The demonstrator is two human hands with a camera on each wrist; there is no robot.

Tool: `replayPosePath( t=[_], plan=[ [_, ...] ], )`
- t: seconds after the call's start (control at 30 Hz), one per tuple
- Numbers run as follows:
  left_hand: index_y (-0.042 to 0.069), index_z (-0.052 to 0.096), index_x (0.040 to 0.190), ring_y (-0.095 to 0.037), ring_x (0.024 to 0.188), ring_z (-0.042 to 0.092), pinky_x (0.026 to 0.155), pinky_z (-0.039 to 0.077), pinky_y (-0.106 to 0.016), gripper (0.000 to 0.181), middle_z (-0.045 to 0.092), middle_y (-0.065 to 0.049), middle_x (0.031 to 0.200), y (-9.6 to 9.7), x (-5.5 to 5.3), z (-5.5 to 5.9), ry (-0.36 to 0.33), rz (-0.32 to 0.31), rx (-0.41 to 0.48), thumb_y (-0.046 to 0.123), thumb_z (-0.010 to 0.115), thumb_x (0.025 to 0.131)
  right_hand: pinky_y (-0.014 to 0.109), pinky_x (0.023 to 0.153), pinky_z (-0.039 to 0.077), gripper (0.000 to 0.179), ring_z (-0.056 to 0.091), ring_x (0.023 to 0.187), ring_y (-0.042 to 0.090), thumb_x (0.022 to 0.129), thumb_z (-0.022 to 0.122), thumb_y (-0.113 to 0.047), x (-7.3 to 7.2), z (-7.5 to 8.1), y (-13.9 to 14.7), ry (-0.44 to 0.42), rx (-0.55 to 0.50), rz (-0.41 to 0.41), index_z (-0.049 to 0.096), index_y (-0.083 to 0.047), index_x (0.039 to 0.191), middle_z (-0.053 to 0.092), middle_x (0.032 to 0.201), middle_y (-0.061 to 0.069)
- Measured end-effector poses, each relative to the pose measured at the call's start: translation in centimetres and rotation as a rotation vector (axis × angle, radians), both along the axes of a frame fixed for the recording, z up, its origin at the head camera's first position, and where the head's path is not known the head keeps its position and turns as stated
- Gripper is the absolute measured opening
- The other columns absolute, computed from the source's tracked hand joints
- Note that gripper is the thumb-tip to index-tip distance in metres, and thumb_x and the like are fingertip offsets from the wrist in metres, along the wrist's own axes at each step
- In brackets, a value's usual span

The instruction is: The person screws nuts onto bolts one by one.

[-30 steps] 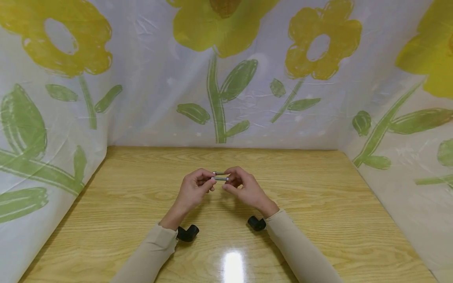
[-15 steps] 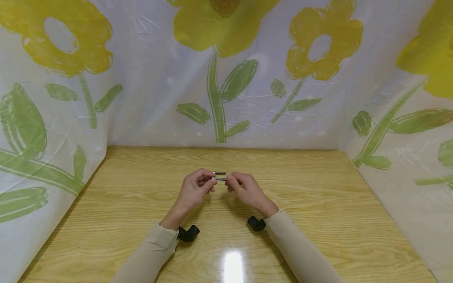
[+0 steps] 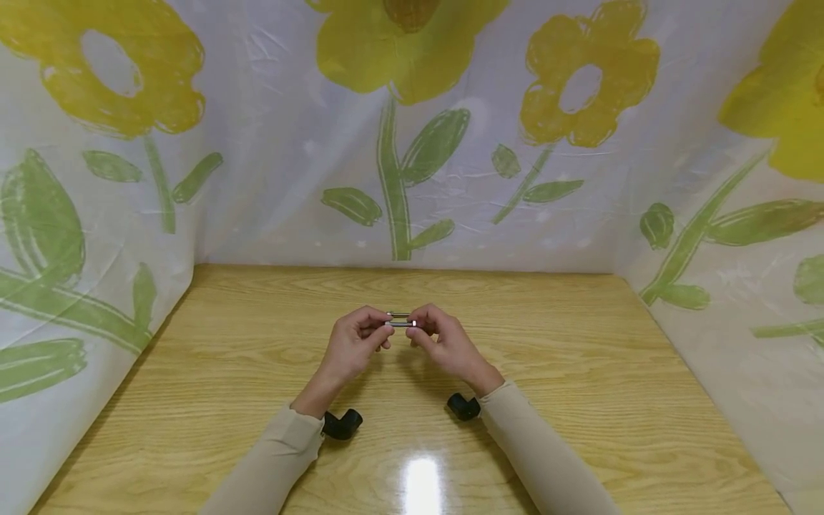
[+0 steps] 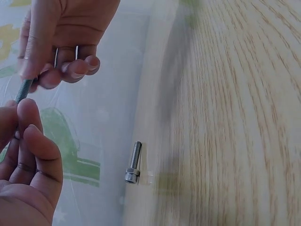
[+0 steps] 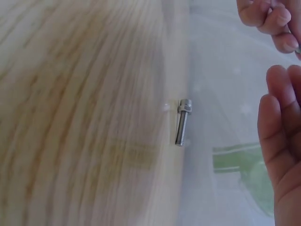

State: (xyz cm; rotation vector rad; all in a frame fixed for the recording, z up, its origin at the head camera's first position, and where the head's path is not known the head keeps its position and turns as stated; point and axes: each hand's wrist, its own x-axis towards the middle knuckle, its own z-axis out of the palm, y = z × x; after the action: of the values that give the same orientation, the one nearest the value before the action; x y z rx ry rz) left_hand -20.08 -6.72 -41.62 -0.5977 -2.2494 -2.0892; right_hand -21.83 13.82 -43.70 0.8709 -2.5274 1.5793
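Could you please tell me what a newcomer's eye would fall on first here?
Probably the large yellow flowers on the backdrop behind the table. Next, perhaps, the metal bolt between the person's left grip and right grip, with a second bolt just beyond it.

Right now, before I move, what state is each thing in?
Held bolt: raised above the table.
Other bolt: lying on the table.
Nut: on the other bolt, near one end.
Left hand: pinching the held bolt.
Right hand: at its other end, grip unclear.
Sheet: creased.

Wood-grain table [image 3: 566, 336], bolt [image 4: 136, 155] lying, nut [image 4: 132, 171] near head
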Motion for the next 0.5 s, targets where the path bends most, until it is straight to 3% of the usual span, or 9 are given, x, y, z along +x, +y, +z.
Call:
replayPosePath(
  t=[0.17, 0.27, 0.43, 0.5],
  plan=[
    [-0.008, 0.063, 0.104, -0.049, 0.073, 0.060, 0.062, 0.054, -0.041, 0.014, 0.064, -0.019, 0.084, 0.03, -0.01, 0.02, 0.002, -0.013, -0.006, -0.002, 0.061, 0.092, 0.027, 0.053, 0.043, 0.024, 0.055, 0.063, 0.020, 0.101, 0.047, -0.030, -0.08, -0.23, 0.12, -0.008, 0.057, -0.067, 0.062, -0.013, 0.094, 0.062, 0.075, -0.001],
    [-0.009, 0.063, 0.104, -0.047, 0.073, 0.061, 0.063, 0.055, -0.038, 0.014, 0.063, -0.020, 0.084, 0.11, 0.01, 0.04, 0.002, -0.025, 0.008, -0.003, 0.061, 0.091, 0.026, 0.050, 0.040, 0.029, 0.055, 0.060, 0.024, 0.102, 0.045, -0.030, -0.13, -0.26, 0.15, -0.024, 0.067, -0.079, 0.063, -0.013, 0.087, 0.063, 0.073, 0.000],
    [-0.011, 0.062, 0.104, -0.045, 0.073, 0.062, 0.064, 0.056, -0.035, 0.014, 0.063, -0.022, 0.085, 0.16, 0.08, 0.06, 0.003, -0.024, 0.030, -0.005, 0.060, 0.091, 0.033, 0.063, 0.049, 0.017, 0.062, 0.073, 0.024, 0.099, 0.056, -0.021, -0.26, -0.37, 0.22, -0.049, 0.064, -0.070, 0.061, -0.007, 0.107, 0.066, 0.084, 0.006],
    [-0.013, 0.061, 0.104, -0.047, 0.074, 0.062, 0.064, 0.056, -0.035, 0.015, 0.063, -0.022, 0.086, 0.13, 0.08, 0.06, 0.002, -0.019, 0.034, -0.005, 0.060, 0.091, 0.037, 0.068, 0.051, 0.022, 0.062, 0.077, 0.021, 0.095, 0.062, -0.016, -0.23, -0.30, 0.23, -0.040, 0.063, -0.065, 0.057, -0.008, 0.115, 0.066, 0.090, 0.004]
  ],
)
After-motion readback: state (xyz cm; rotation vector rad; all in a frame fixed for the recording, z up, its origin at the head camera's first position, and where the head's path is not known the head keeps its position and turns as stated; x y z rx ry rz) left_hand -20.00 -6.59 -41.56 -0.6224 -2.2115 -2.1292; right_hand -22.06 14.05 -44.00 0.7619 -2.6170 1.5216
